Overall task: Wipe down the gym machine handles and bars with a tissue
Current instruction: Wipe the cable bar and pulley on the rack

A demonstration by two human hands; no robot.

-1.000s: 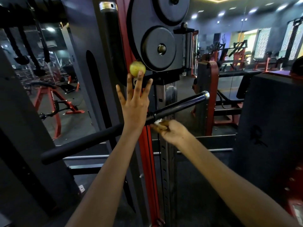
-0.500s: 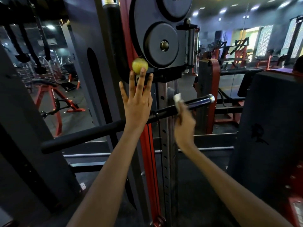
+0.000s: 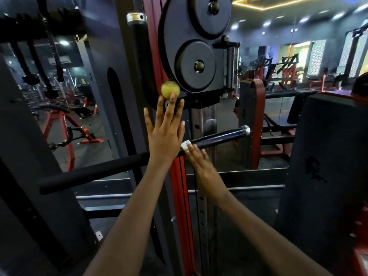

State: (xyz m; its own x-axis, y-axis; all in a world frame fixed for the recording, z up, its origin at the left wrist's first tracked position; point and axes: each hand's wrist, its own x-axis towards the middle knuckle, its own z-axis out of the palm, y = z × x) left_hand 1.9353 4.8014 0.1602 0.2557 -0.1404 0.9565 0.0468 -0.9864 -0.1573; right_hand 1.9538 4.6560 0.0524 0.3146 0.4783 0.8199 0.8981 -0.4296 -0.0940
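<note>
A long black bar (image 3: 219,138) with a chrome end cap runs up to the right across the machine; its left half (image 3: 89,172) is foam-padded. My right hand (image 3: 201,162) presses a small white tissue (image 3: 185,145) against the bar near its middle, beside the red upright. My left hand (image 3: 165,134) is raised flat with fingers spread in front of the bar, its fingertips touching a yellow-green knob (image 3: 170,89) on the machine. Part of the bar is hidden behind my left hand.
Black weight plates (image 3: 196,64) hang on the red and grey upright (image 3: 179,186) just above. A tall black padded block (image 3: 326,166) stands at the right. Red gym machines (image 3: 65,124) fill the floor behind, left and right.
My right hand slid the tissue out along the bar toward its chrome end, then back left to the middle next to my left hand. My left hand stayed on the knob.
</note>
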